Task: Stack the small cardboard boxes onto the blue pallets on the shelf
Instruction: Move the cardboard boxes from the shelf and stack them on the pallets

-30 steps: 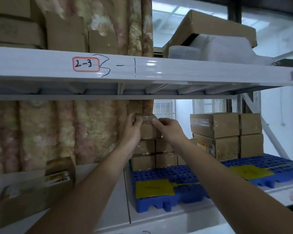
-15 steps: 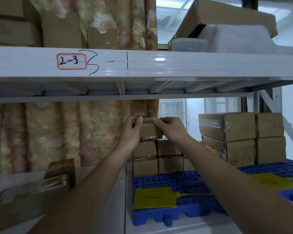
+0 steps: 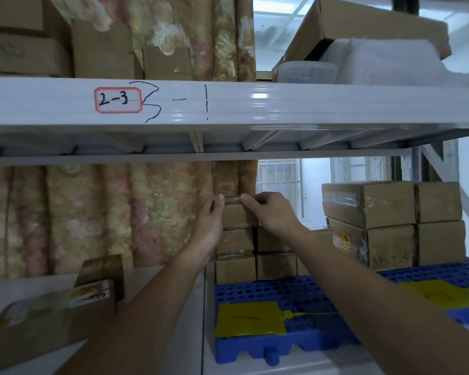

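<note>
A small cardboard box (image 3: 234,216) sits as the top of a three-high column at the back left of a blue pallet (image 3: 257,345). My left hand (image 3: 210,220) holds its left side with fingertips at the top edge. Gripping its right side is my right hand (image 3: 271,213), thumb on the top front edge. Under it stand more small boxes (image 3: 234,267) in two rows. A second blue pallet (image 3: 460,269) to the right carries larger stacked boxes (image 3: 390,204).
The white shelf beam (image 3: 255,104) marked 2-3 runs close above my hands. A long open carton (image 3: 49,323) lies on the shelf at the lower left. Yellow sheets (image 3: 251,319) lie on the pallets. A floral curtain (image 3: 92,212) hangs behind.
Both hands have stayed on the top box, which has settled a little lower onto the column. The view has shifted slightly to the left and closer.
</note>
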